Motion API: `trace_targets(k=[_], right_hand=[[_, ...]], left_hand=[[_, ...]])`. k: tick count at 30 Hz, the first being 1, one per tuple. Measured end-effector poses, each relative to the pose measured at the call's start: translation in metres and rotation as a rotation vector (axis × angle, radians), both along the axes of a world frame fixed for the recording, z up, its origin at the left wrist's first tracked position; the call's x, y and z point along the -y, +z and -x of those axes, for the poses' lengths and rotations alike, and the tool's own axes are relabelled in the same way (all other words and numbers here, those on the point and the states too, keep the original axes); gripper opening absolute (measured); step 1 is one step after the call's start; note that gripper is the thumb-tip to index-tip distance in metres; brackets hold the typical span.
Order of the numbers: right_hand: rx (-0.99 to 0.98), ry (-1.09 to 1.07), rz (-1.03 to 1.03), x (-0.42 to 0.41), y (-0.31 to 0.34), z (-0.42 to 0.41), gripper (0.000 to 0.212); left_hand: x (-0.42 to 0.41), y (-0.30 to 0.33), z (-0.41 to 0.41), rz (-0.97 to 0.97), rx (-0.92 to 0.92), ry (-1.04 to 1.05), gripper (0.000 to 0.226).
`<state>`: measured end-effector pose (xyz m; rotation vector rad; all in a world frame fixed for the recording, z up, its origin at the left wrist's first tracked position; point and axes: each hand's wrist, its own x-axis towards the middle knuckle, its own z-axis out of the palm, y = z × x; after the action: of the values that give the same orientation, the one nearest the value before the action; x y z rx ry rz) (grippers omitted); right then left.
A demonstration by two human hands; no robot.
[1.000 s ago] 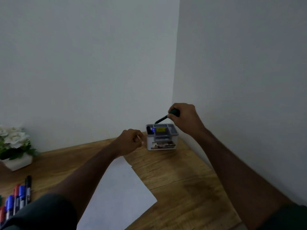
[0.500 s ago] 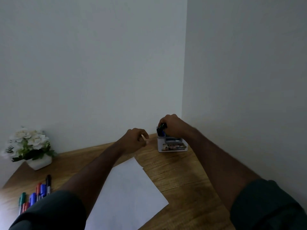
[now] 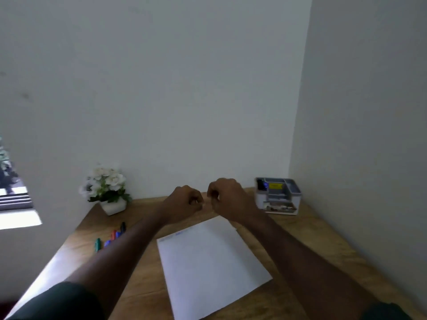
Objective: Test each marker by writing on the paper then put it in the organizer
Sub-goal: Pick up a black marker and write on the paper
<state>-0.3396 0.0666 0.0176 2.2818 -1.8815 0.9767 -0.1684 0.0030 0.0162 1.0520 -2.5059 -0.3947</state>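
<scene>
1. Markers (image 3: pixel 111 237) are our task's things, but we are starting with the biggest item: the wooden table (image 3: pixel 300 245) is filling the lower frame, pushed into a corner of pale walls.
2. Our two forearms are reaching forward over it, dark sleeves showing at the bottom edge.
3. A white sheet of paper (image 3: pixel 212 269) is lying at an angle in the middle of the table, between our arms, with faint marks along its far edge.
4. A flower pot (image 3: pixel 113 206) with white blooms is standing at the far left, against the wall.
5. The organizer (image 3: pixel 277 199), a grey-and-white box with several compartments, is sitting at the far right corner; a dark marker (image 3: pixel 260 184) is standing in its left compartment beside a small blue spot and a yellow label.
6. Our left hand (image 3: pixel 182 202) is hovering above the paper's far edge, fingers curled in loosely; something small and pale is showing at the fingertips, but we cannot tell what it is or whether the hand is holding it.
7. Our right hand (image 3: pixel 227 197) is hanging just beside the left, fingers curled in and gripping nothing we can see, near the organizer but apart from it.
8. The remaining markers, green, blue, red and black, are lying in a row at the table's left edge, partly hidden behind our left forearm.
</scene>
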Motion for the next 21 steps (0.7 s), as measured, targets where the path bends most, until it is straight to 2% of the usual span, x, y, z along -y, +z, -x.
trace_targets(k=[4,9,12,16,21], right_hand=[[0.006,0.119,-0.157,-0.001,-0.021,-0.06,0.018],[-0.033,0.249,-0.234,0.002,-0.045,-0.126,0.01],[-0.013,0.235,-0.247,0.005,-0.05,-0.16,0.014],[0.032,0.147,-0.286,0.018,-0.057,-0.193,0.014],[0.014,0.043,-0.402,0.026,-0.063,-0.212,0.017]], left_hand=[[-0.006,-0.01,-0.073,0.002,-0.009,0.115,0.009],[-0.023,-0.023,-0.15,-0.011,-0.007,0.257,0.022],[-0.024,-0.035,-0.182,0.005,-0.004,0.347,0.026],[-0.019,-0.052,-0.212,0.005,-0.022,0.396,0.017],[-0.03,-0.055,-0.213,-0.032,-0.022,0.371,0.016]])
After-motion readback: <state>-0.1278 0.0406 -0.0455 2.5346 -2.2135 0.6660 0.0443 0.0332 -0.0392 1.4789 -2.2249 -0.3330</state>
